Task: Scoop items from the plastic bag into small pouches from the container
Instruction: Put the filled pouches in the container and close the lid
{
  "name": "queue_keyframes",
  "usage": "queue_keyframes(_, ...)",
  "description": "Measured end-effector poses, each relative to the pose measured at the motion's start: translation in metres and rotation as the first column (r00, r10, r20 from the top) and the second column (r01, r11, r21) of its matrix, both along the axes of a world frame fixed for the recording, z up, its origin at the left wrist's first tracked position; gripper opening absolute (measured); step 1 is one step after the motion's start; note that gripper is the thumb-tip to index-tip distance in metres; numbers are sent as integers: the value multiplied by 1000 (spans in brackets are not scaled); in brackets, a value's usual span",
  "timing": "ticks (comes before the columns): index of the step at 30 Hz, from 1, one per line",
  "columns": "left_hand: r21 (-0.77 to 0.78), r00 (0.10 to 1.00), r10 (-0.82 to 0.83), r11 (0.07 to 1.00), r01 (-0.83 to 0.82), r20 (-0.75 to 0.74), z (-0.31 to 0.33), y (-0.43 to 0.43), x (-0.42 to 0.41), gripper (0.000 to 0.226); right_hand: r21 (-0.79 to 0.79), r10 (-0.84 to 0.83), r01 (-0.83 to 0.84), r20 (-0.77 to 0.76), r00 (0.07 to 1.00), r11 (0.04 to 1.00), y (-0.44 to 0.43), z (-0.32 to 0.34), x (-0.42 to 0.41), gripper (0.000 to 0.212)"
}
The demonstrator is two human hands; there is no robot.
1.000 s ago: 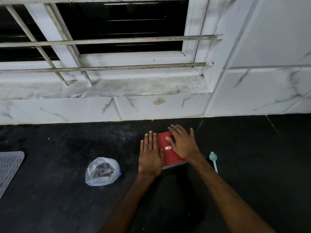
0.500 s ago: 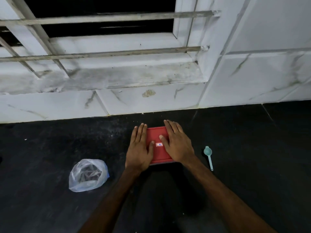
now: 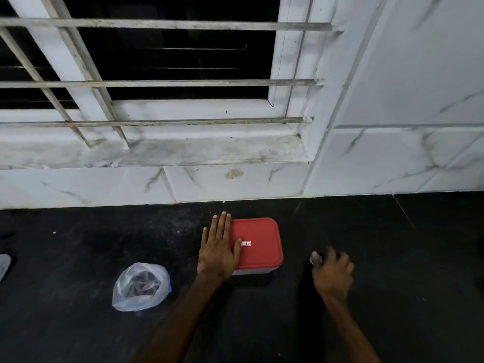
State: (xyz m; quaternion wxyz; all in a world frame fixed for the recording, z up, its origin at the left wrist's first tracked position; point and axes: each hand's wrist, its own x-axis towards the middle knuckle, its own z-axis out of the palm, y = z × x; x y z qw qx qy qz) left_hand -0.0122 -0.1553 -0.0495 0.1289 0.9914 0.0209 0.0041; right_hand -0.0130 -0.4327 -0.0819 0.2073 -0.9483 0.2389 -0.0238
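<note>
Left hand (image 3: pixel 218 251) flat on container (image 3: pixel 258 242), counter (image 3: pixel 78 258) centre.
Fingers straight, resting along its left edge. Right hand (image 3: pixel 332 273), right of container, blurred: state cannot be determined. Plastic bag (image 3: pixel 141 286) lies left.

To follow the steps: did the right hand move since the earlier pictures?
Yes. The right hand left the red lid and moved to its right.

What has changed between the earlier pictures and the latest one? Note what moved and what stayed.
The right hand left the red lid and moved right, over where the spoon lay; blur hides whether it has taken it. The left hand stays flat on the lid's left side. The container and plastic bag have not moved.
</note>
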Motion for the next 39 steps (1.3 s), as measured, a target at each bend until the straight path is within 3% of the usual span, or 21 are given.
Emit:
queue_keyframes(2,-5,1000,3,1000,-3,-7,1,1,0,78,-10,49,-52,-185,982,999,-20,-7,-9,49)
queue_keyframes(6,5,1000,-4,1000,5,-17,4,-1,0,81,94,128,-115,-157,979,989,-23,6,-7,34)
queue_keyframes(9,6,1000,-5,1000,5,-18,6,-2,0,82,224,95,-88,-21,995,971,3,32,3,33)
queue_keyframes(12,11,1000,-4,1000,4,-22,5,-2,0,82,169,207,-243,206,956,955,42,64,14,31)
queue_keyframes(14,6,1000,2,1000,-2,-13,5,-2,-1,82,83,326,-360,276,904,929,73,82,18,29)
queue_keyframes(16,4,1000,6,1000,-6,-15,4,-2,-2,81,-53,457,-458,234,858,887,98,88,19,27)
queue_keyframes(18,9,1000,5,1000,-5,-22,5,-3,-2,82,-157,549,-534,75,832,831,115,85,18,25)
queue_keyframes(20,21,1000,2,1000,-1,-30,5,-3,-1,83,-166,585,-584,-48,810,795,123,82,19,29)
queue_keyframes(26,11,1000,13,1000,-13,-22,0,-2,-1,81,-157,561,-593,-205,802,790,135,85,17,43)
queue_keyframes(32,35,998,-4,999,6,-57,1,0,0,81,-257,559,-591,-193,806,764,137,76,7,57)
queue_keyframes(39,52,998,-36,998,39,-60,18,9,-9,79,-300,520,-512,-58,852,805,142,73,-6,66)
